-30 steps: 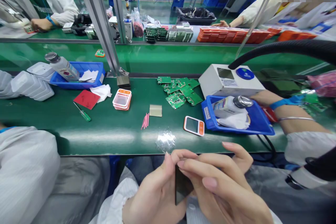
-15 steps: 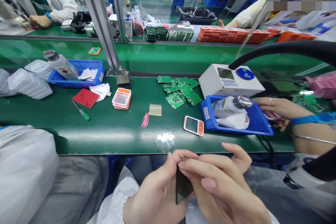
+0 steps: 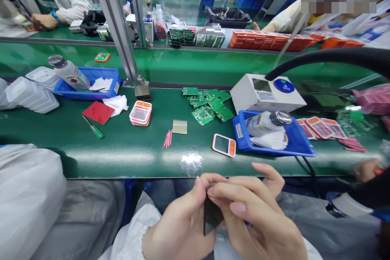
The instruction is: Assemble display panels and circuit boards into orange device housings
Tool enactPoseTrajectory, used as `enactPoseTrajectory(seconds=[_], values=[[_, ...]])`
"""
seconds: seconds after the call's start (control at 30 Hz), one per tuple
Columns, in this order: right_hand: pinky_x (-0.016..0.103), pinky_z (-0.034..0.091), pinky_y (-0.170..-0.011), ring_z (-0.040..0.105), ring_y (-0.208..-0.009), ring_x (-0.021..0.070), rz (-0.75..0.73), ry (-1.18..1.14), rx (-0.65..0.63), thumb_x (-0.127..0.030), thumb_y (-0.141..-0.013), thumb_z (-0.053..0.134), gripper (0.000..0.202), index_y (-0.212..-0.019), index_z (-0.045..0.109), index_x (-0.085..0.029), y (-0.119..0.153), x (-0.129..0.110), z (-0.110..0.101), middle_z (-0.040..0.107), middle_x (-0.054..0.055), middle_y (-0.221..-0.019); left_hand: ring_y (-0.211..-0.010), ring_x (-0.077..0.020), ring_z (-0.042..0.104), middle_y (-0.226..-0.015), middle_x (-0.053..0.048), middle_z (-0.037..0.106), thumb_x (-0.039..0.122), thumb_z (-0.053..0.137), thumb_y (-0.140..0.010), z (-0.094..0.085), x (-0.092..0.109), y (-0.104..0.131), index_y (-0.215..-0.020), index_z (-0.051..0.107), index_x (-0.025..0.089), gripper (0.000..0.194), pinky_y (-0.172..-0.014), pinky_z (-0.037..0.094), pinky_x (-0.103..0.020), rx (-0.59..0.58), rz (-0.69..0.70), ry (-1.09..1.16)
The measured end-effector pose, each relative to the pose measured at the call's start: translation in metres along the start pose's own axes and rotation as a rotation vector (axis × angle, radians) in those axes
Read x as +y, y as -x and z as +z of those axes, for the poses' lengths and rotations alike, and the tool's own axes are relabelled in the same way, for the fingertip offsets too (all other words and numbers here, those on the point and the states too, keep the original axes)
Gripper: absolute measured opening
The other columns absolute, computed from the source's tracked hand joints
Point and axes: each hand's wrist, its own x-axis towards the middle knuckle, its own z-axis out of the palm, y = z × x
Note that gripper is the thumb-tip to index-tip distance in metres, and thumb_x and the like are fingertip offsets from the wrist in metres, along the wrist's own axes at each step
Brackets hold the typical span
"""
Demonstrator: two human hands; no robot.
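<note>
Between my two hands is a small dark display panel [image 3: 211, 216], held tilted in front of the bench edge. My left hand [image 3: 179, 221] grips it with thumb and fingers near its top edge. The fingertips of my right hand [image 3: 262, 207] press on the same upper edge, and its other fingers curl beside the panel. Much of the panel is hidden behind the fingers. Beyond my hands lie a clear plastic film heap [image 3: 191, 161] and a white-and-orange device housing [image 3: 224, 145] with a dark screen.
On the green bench [image 3: 128, 154] are pink strips [image 3: 167, 139], a pale square sheet [image 3: 179, 126], circuit boards [image 3: 209, 105], stacked housings [image 3: 140, 113] and a screwdriver [image 3: 96, 131]. A blue tray [image 3: 298, 146] holds a bottle. A metal post [image 3: 117, 28] rises behind. Co-workers sit on both sides.
The co-worker's arm on the right has drawn back from beside the blue tray, uncovering orange-and-white frames and pink strips. My hands keep nearly the same hold on the panel.
</note>
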Motion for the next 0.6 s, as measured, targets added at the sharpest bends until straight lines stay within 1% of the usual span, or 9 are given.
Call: enactPoseTrajectory(seconds=[0.1,0.2,0.3,0.4,0.47,0.53,0.6], values=[[0.031,0.023,-0.108,0.067,-0.069,0.0059,0.028,-0.027,-0.016,0.008,-0.075,0.047,0.031,-0.079,0.044,-0.022,0.000,0.000,0.001,0.071,-0.011,-0.072,-0.089,-0.0094,0.054,-0.093,0.000,0.061,0.039,0.061,-0.087,0.001,-0.001,-0.001,-0.095,0.067,0.019,0.023,-0.085,0.037,-0.020,-0.008,-0.004,-0.002],[0.031,0.021,-0.107,0.065,-0.067,0.0064,0.068,-0.067,-0.097,0.006,-0.079,0.047,0.028,-0.081,0.045,-0.022,0.000,0.004,-0.001,0.069,-0.010,-0.071,-0.083,-0.0085,0.051,-0.087,0.001,0.056,0.040,0.062,-0.086,0.000,-0.001,-0.003,-0.085,0.067,0.019,0.022,-0.078,0.037,-0.018,-0.033,0.011,-0.021],[0.032,0.020,-0.108,0.061,-0.064,0.0057,0.075,-0.177,-0.174,0.005,-0.080,0.047,0.030,-0.089,0.045,-0.023,0.003,0.011,-0.003,0.065,-0.011,-0.074,-0.079,-0.0094,0.047,-0.081,0.002,0.052,0.045,0.063,-0.083,-0.003,-0.001,-0.005,-0.078,0.065,0.019,0.027,-0.072,0.036,-0.019,-0.054,0.011,-0.108],[0.034,0.020,-0.108,0.060,-0.067,0.0059,0.056,-0.274,-0.222,0.006,-0.079,0.045,0.034,-0.095,0.042,-0.024,0.005,0.018,-0.003,0.062,-0.010,-0.076,-0.083,-0.0115,0.047,-0.085,0.000,0.052,0.051,0.063,-0.081,-0.008,0.000,-0.006,-0.079,0.065,0.019,0.033,-0.075,0.038,-0.021,-0.024,-0.021,-0.213],[0.035,0.021,-0.106,0.058,-0.068,0.0062,0.035,-0.285,-0.244,0.007,-0.078,0.041,0.035,-0.093,0.040,-0.024,0.006,0.022,-0.001,0.059,-0.010,-0.077,-0.084,-0.0120,0.047,-0.087,-0.001,0.052,0.052,0.061,-0.082,-0.012,0.001,-0.007,-0.081,0.064,0.018,0.035,-0.075,0.039,-0.022,-0.009,-0.018,-0.245],[0.036,0.024,-0.104,0.056,-0.067,0.0067,0.019,-0.263,-0.250,0.007,-0.077,0.038,0.034,-0.090,0.037,-0.024,0.008,0.026,0.002,0.057,-0.009,-0.076,-0.082,-0.0112,0.048,-0.084,-0.001,0.052,0.048,0.057,-0.087,-0.015,0.002,-0.009,-0.083,0.064,0.017,0.032,-0.074,0.040,-0.021,0.009,0.021,-0.254],[0.037,0.026,-0.101,0.055,-0.066,0.0073,0.021,-0.237,-0.248,0.007,-0.077,0.037,0.033,-0.086,0.034,-0.024,0.010,0.029,0.005,0.054,-0.009,-0.074,-0.080,-0.0104,0.050,-0.084,-0.001,0.053,0.042,0.053,-0.090,-0.018,0.005,-0.011,-0.087,0.064,0.017,0.028,-0.074,0.042,-0.022,0.058,0.067,-0.264]])
